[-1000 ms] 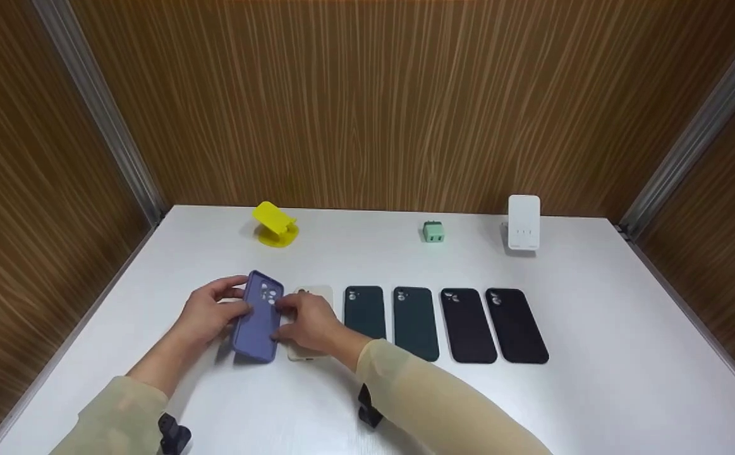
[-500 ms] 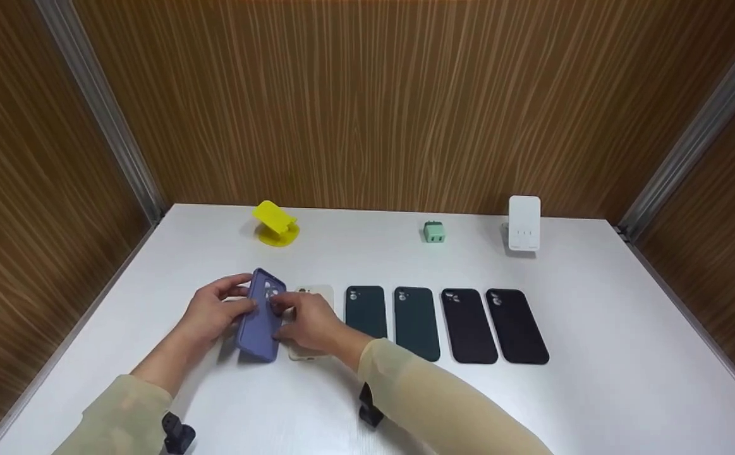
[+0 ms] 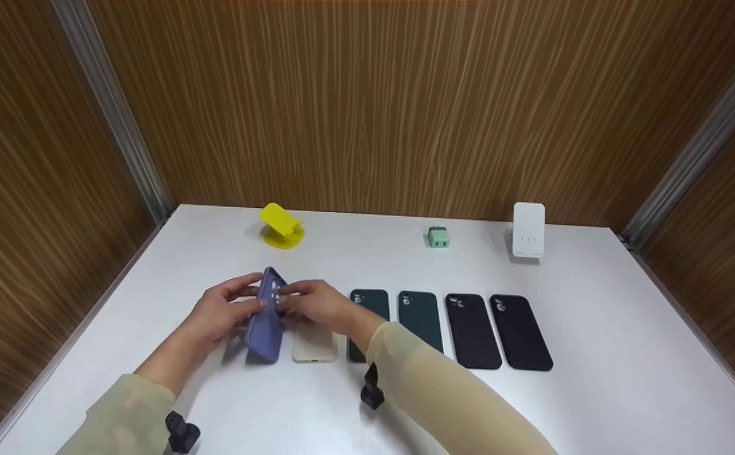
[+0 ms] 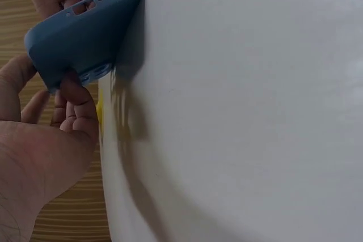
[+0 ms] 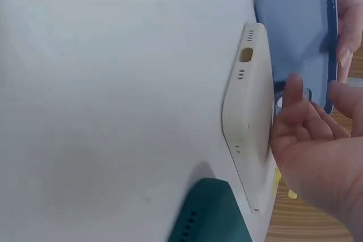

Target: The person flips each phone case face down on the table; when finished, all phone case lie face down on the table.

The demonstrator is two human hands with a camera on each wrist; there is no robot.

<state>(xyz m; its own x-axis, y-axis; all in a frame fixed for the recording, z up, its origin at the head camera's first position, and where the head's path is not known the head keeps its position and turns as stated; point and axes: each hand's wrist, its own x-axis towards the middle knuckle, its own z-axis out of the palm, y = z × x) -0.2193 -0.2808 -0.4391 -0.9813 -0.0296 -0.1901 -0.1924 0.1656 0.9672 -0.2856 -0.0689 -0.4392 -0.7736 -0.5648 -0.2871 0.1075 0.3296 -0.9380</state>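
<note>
A purple phone case (image 3: 265, 335) stands tilted over the left part of the white table, its hollow inner side turned to the right. My left hand (image 3: 218, 309) pinches it by the left edge, thumb in front and fingers behind, as the left wrist view also shows. At the upper right of the case, by the camera cutouts, my right hand (image 3: 320, 306) has its thumb and fingers curled against the rim and inner side. Below the right hand lies a cream phone case (image 3: 315, 347), partly covered. In the right wrist view the cream case (image 5: 248, 106) sits beside the purple one.
Two dark green phone cases (image 3: 421, 319) and two black phone cases (image 3: 473, 332) lie in a row to the right. Farther back stand a yellow phone stand (image 3: 283, 227), a mint charger plug (image 3: 438, 237) and a white stand (image 3: 528, 230). Wood-grain walls enclose the table.
The purple case has turned more edge-on and shifted slightly right with the left hand. My right hand has moved up to its camera cutouts, uncovering the lower part of the cream case.
</note>
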